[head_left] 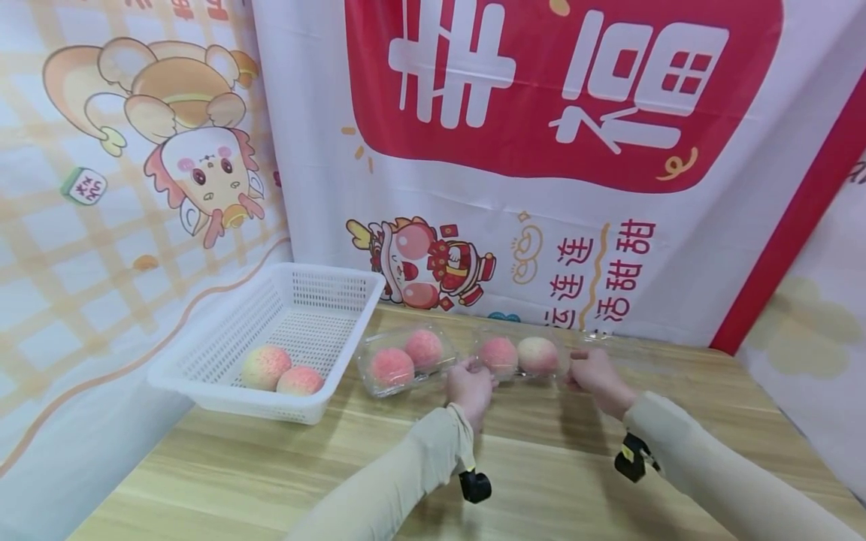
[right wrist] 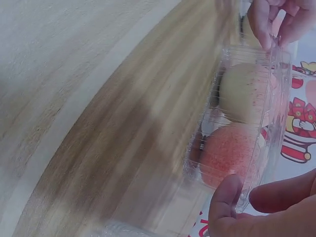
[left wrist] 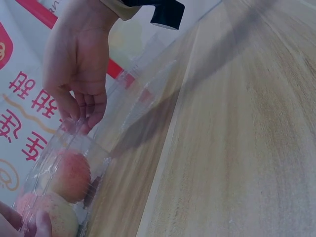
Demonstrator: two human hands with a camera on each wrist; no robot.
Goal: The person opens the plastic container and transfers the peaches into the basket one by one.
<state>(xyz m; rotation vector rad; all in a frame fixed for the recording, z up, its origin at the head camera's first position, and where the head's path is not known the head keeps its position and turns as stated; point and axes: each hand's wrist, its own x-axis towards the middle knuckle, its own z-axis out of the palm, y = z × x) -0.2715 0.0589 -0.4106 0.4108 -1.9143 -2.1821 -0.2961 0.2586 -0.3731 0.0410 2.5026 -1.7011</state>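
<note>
On the pale wooden worktop point(head_left: 534, 451), we see a clear rectangular plastic box point(right wrist: 278, 108) lying between the person's two bare hands. Inside it sit two round, peach-like fruits side by side: a rosy pink fruit point(head_left: 498, 356) to the left and a paler cream fruit point(head_left: 538, 355) to the right, as the head view shows them. The left hand point(head_left: 470, 389) has its thumb and fingers drawn nearly together, pinching the thin plastic edge at the box's left end. At the opposite end we find the right hand point(head_left: 598, 379), thumb and fingertips likewise almost closed, pinching that edge. We cannot tell whether the lid is fully fastened. Just beside the left hand stands a second clear plastic box point(head_left: 366, 367) holding two pink fruits point(head_left: 409, 358). Farther left, we see a white perforated plastic basket point(head_left: 237, 402) with a yellow-pink fruit point(head_left: 266, 367) and a pinker one point(head_left: 301, 381) touching near its front. Beyond the right hand lies more clear plastic packaging point(left wrist: 153, 84), whose shape we cannot make out. Beige sleeves point(head_left: 433, 443) cover both arms, and behind everything hangs a white printed cloth point(head_left: 311, 150) with a large red panel point(head_left: 534, 143).
</note>
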